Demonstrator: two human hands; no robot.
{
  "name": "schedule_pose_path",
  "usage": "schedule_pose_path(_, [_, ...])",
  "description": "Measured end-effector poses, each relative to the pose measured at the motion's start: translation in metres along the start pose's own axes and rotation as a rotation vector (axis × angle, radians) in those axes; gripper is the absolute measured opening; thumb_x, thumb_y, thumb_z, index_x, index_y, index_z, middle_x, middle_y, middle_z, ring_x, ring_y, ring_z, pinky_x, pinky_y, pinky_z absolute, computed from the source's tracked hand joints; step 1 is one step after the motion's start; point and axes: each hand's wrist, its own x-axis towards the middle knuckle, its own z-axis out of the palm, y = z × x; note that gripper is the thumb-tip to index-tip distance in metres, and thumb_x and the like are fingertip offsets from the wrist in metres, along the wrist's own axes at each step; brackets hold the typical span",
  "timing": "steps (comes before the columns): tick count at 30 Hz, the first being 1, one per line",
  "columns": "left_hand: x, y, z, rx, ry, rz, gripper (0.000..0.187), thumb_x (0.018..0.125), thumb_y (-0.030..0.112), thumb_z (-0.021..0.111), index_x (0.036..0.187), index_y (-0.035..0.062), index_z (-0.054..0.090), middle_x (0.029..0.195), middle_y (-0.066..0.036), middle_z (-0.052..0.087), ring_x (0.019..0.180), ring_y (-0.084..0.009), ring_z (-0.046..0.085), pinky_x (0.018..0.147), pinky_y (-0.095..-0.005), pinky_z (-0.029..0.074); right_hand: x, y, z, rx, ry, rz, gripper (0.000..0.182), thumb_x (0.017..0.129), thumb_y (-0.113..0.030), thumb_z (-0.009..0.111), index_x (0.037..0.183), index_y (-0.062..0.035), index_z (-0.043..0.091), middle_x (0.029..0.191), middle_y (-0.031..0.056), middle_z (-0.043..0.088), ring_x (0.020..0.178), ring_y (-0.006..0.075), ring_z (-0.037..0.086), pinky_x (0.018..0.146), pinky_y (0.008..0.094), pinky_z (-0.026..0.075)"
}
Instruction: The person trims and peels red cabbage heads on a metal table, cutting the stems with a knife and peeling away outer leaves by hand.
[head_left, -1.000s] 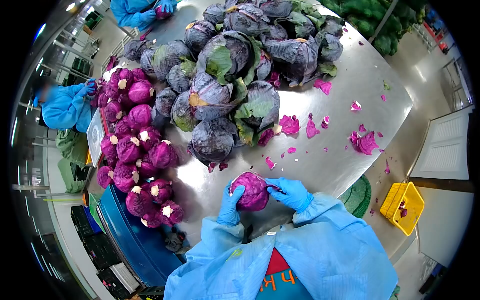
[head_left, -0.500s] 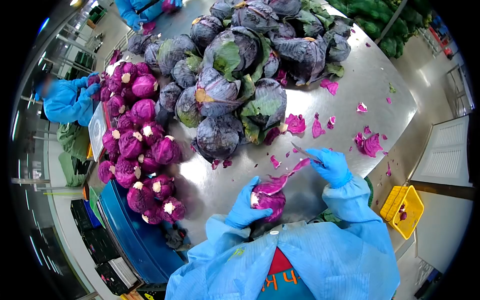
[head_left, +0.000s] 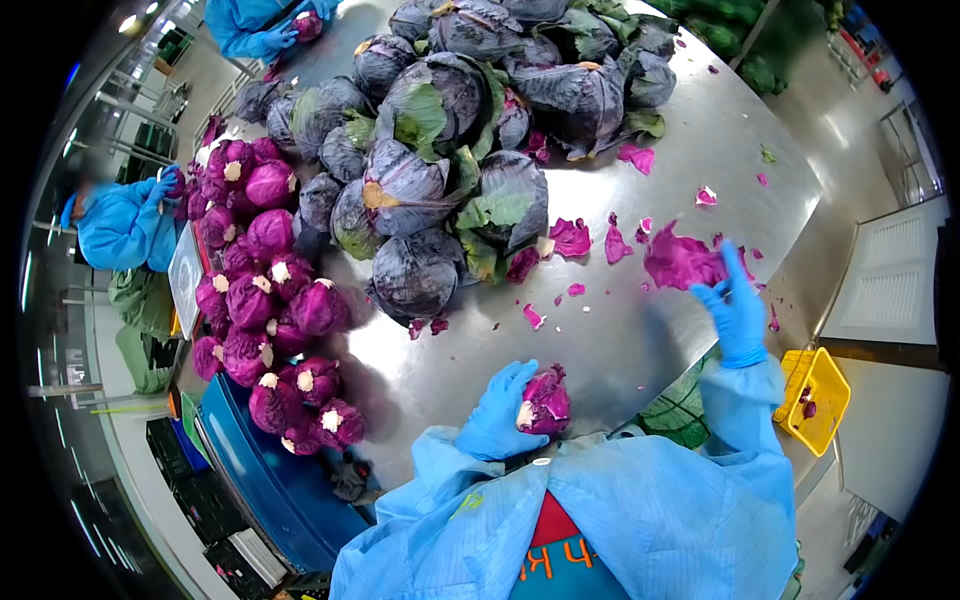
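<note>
A peeled red cabbage (head_left: 547, 404), purple with a pale cut stem, rests in my left hand (head_left: 497, 413), whose gloved fingers wrap around its side close to my body. Out to the right over the steel table, my right hand (head_left: 735, 308) has its fingers spread. Beside its fingertips is a large loose purple cabbage leaf (head_left: 682, 258), which overlaps the hand in this view. No knife blade shows at the right hand now.
Untrimmed cabbages (head_left: 415, 275) fill the far middle of the steel table (head_left: 600, 345). Trimmed red cabbages (head_left: 250, 300) are heaped at left, by a blue bin (head_left: 270, 470). A yellow basket (head_left: 815, 400) stands right. Two co-workers in blue (head_left: 125, 230) handle cabbages.
My right hand has swung outward to the right and its fingers have spread. The leaf being peeled is off the cabbage and beside that hand. The knife blade has dropped from sight.
</note>
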Motion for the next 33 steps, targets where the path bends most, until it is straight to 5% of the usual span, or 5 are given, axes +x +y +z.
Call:
schedule_pose_path(10, [0.001, -0.025, -0.004, -0.231, -0.001, -0.099, 0.099, 0.054, 0.033, 0.09, 0.134, 0.002, 0.04, 0.133, -0.02, 0.043, 0.126, -0.0341, 0.043, 0.108, -0.0409, 0.035, -0.069, -0.037, 0.133, 0.221, -0.988, -0.443, 0.066, 0.076, -0.05, 0.075, 0.13, -0.0159, 0.056, 0.096, 0.0055, 0.06, 0.083, 0.0224, 0.062, 0.075, 0.0337, 0.05])
schedule_pose_path(20, [0.007, -0.031, -0.008, -0.181, -0.041, 0.085, 0.098, 0.055, 0.026, 0.089, 0.135, 0.0016, 0.038, 0.131, -0.02, 0.043, 0.123, -0.0352, 0.043, 0.107, -0.0403, 0.036, -0.056, -0.038, 0.137, 0.073, -0.615, -0.862, 0.023, 0.092, -0.033, 0.061, 0.105, -0.0139, 0.061, 0.075, 0.0084, 0.06, 0.06, 0.0255, 0.06, 0.051, 0.0365, 0.047])
schedule_pose_path(24, [0.013, -0.013, -0.016, -0.058, -0.026, 0.087, 0.099, 0.056, 0.03, 0.088, 0.136, 0.0005, 0.038, 0.13, -0.023, 0.043, 0.121, -0.0394, 0.044, 0.107, -0.0413, 0.035, -0.015, -0.052, 0.107, 0.98, -0.09, 0.28, 0.02, 0.089, -0.015, 0.067, 0.104, -0.003, 0.062, 0.071, 0.0022, 0.059, 0.061, 0.011, 0.057, 0.055, 0.0275, 0.048])
schedule_pose_path(27, [0.018, -0.011, -0.013, -0.03, -0.007, 0.065, 0.102, 0.056, 0.032, 0.088, 0.138, -0.0005, 0.036, 0.13, -0.024, 0.042, 0.122, -0.0413, 0.042, 0.108, -0.0418, 0.034, 0.018, -0.015, 0.112, 0.392, -0.056, 0.07, 0.032, 0.088, -0.017, 0.069, 0.116, -0.0018, 0.062, 0.077, 0.0031, 0.063, 0.066, 0.0096, 0.06, 0.06, 0.0251, 0.05])
schedule_pose_path(33, [0.006, -0.026, 0.005, -0.169, 0.069, -0.025, 0.107, 0.056, 0.033, 0.089, 0.14, -0.0008, 0.033, 0.136, -0.022, 0.039, 0.129, -0.0376, 0.04, 0.109, -0.0412, 0.034, -0.045, -0.028, 0.15, 0.319, -0.762, -0.32, 0.034, 0.092, -0.03, 0.062, 0.121, -0.0135, 0.065, 0.108, 0.0102, 0.068, 0.1, 0.0259, 0.064, 0.09, 0.0345, 0.049])
